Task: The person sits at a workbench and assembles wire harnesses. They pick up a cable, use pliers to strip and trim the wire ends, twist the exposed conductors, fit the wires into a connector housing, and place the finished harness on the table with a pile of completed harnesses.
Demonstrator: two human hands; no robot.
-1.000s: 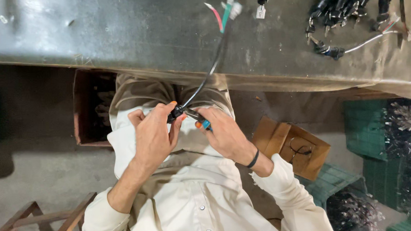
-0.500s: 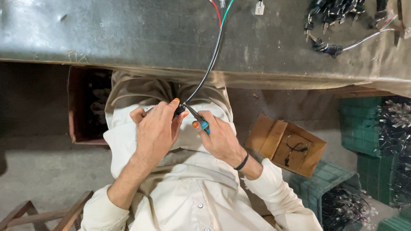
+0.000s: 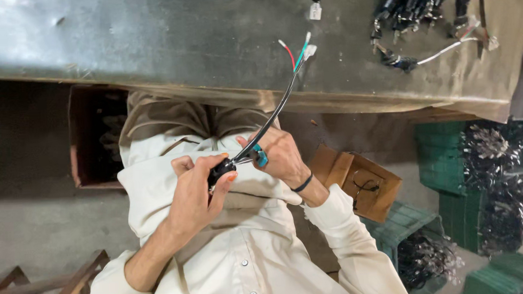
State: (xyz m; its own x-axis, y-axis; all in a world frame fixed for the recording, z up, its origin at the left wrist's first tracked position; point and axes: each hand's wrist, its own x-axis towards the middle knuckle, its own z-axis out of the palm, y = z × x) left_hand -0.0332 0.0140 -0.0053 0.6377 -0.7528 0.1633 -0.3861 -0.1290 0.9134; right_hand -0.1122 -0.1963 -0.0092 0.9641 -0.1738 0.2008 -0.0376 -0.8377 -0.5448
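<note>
Cable | grey metal workbench | concrete floor | green crates

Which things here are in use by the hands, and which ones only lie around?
In use:
- left hand, pinching a small black part
- black cable with coloured wire ends, running from that part
- right hand, holding a teal-handled tool

Lying about:
- pile of black parts on the grey table
- green crates on the floor
- open cardboard box
</note>
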